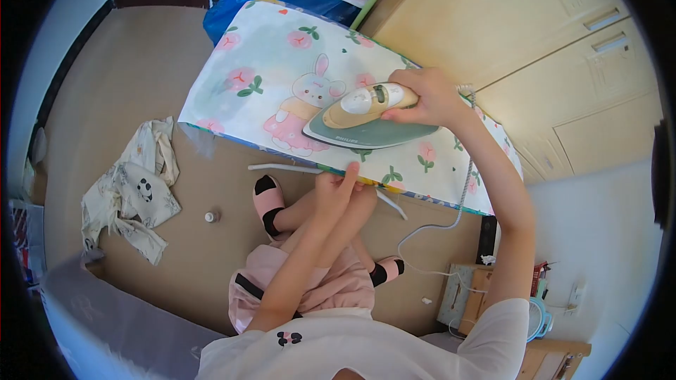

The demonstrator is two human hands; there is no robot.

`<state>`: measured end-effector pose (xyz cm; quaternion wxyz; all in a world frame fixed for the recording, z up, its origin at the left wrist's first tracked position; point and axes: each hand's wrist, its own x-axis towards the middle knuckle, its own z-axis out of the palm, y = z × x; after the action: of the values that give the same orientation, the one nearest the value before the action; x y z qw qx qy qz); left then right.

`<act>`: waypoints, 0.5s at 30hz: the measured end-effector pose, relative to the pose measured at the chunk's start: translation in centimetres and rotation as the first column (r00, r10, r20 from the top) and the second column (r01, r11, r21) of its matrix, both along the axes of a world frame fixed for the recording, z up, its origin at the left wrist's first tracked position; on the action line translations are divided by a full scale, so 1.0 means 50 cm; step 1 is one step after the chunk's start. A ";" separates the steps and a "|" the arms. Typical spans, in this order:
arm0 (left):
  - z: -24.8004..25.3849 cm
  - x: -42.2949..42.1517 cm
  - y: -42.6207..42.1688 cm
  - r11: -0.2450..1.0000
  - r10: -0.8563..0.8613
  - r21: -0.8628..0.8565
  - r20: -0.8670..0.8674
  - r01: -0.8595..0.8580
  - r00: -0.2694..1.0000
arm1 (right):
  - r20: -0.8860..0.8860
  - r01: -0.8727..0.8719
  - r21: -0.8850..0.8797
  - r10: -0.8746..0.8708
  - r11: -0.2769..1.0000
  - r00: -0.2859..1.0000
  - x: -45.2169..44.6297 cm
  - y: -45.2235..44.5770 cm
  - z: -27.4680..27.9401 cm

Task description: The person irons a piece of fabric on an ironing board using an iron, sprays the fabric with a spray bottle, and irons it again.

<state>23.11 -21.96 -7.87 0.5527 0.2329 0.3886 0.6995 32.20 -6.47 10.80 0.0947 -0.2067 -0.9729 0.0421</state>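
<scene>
My right hand [431,96] is wrapped round the handle of a steam iron [373,114], cream on top with a green base. The iron rests on a white cloth [282,42] printed with pink flowers and a rabbit, its tip pointing left over the rabbit's lower part. The cloth lies spread over an ironing board [394,188], whose patterned edge shows along the near side. At that near edge, my left hand [339,186] pinches the cloth's border, thumb on top; its other fingers are partly hidden below.
The iron's cord [461,200] runs down the right side toward a wooden stand [468,299]. Cream cabinets [549,49] stand at the right. A crumpled garment [137,193] and a small white bottle [211,217] are on the floor. White board legs [282,167] stick out below.
</scene>
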 end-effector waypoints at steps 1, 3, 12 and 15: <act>0.000 0.003 0.003 1.000 -0.010 0.007 0.065 0.010 0.998 | 0.005 -0.013 0.019 0.012 1.000 1.000 0.001 0.004 -0.002; 0.005 0.005 0.007 1.000 0.018 0.024 0.072 -0.020 0.997 | -0.049 -0.017 0.004 0.017 1.000 0.999 -0.001 0.010 -0.006; 0.004 -0.001 0.014 1.000 0.002 -0.015 0.055 -0.001 0.999 | -0.037 0.188 0.035 -0.187 0.982 0.982 -0.010 -0.008 -0.006; 0.008 -0.002 0.010 1.000 0.009 -0.004 0.011 -0.009 1.000 | -0.075 0.178 0.094 -0.171 0.980 0.982 -0.008 -0.005 -0.016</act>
<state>23.02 -21.46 -7.49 0.5519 0.2262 0.3879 0.7027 31.80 -6.72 9.99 0.1408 -0.2847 -0.9482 -0.0082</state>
